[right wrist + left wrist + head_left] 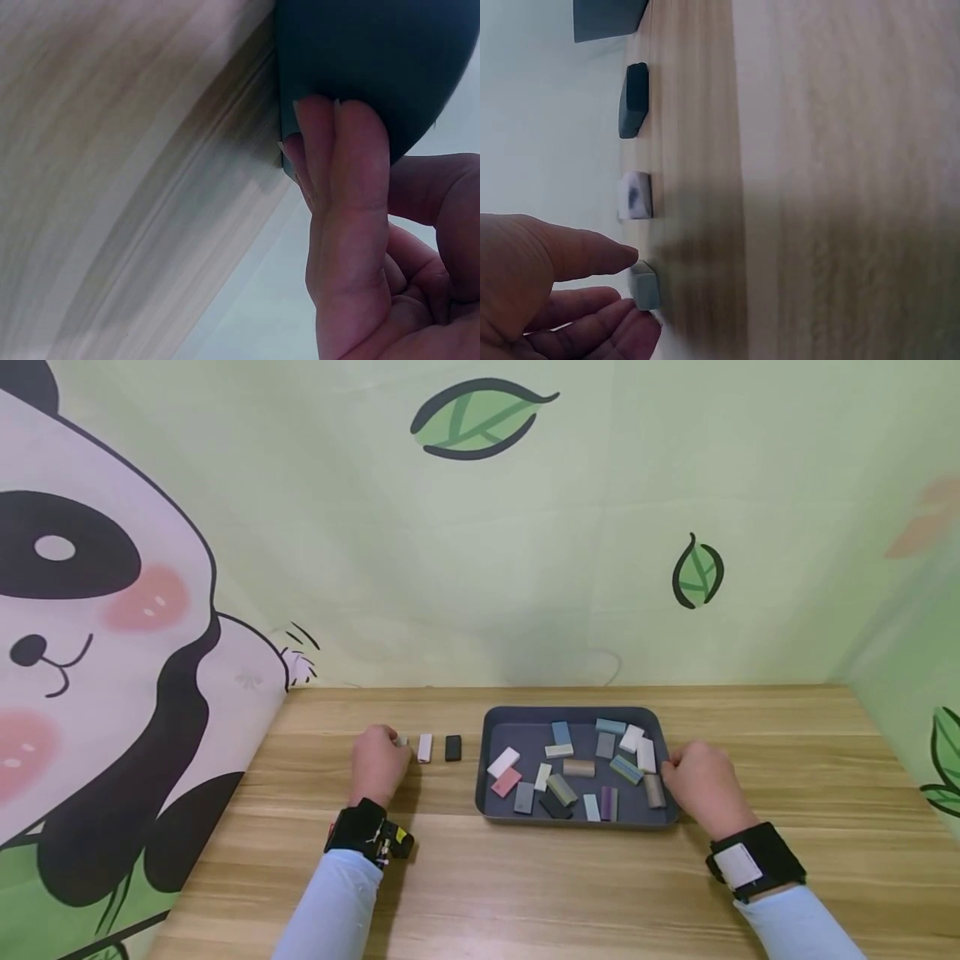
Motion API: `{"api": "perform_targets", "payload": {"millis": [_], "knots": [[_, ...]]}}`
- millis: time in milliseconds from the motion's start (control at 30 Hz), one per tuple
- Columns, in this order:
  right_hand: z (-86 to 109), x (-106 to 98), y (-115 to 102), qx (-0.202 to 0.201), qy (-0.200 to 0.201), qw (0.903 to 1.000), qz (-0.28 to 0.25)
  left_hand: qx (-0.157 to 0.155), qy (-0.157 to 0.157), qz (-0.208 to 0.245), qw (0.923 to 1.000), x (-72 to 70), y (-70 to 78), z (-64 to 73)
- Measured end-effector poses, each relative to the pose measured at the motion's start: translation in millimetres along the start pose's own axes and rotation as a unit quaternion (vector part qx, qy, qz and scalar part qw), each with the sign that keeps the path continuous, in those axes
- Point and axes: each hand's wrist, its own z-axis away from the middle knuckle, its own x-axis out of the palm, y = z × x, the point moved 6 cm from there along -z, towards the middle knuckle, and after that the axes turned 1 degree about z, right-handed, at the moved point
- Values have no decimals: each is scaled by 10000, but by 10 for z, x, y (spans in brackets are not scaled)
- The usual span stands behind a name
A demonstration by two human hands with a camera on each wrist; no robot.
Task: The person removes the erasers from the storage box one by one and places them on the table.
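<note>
My left hand (378,764) pinches a small pale green block (645,287) at the left end of a short row on the table, thumb at one side and fingers at the other. Beside it stand a white block (425,748) with a dark mark on its end and a black block (453,748). My right hand (705,781) is at the right side of a dark grey tray (577,822). In the right wrist view its straight fingers (352,195) lie against the tray's outer wall, with the thumb tip hidden behind them.
Several small blocks lie loose in the tray, among them a pink one (506,782), a blue-and-yellow striped one (626,769) and a brown one (655,792). The wooden table (525,893) meets a printed cloth backdrop (562,568) along its far edge.
</note>
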Motion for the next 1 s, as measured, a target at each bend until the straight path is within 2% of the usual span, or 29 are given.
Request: {"api": "perform_targets", "payload": {"millis": [100,200,367,533,667,767,867,1000], "knots": [[-1,-9,-6,-60,54,10000,45,72,39,-121,9999,-30,62,22],[-8,-24,-13,-163,138,9997,101,296,178,-249,9991,-86,185,50],[-17,-29,-7,-229,194,9995,82,728,318,-211,9966,-185,506,136],[-23,-26,3,-212,183,9996,94,1161,324,20,9927,-178,857,242],[-27,-20,9,-160,129,9997,90,1409,282,33,9896,-107,1130,361],[-28,-10,17,-124,80,9999,67,1561,140,-83,9876,-11,1306,479],[-27,-3,27,-109,88,9999,64,1719,-184,-112,9849,127,1447,599],[-22,9,26,-111,118,9999,57,1893,-679,-192,9794,318,1561,752]]}}
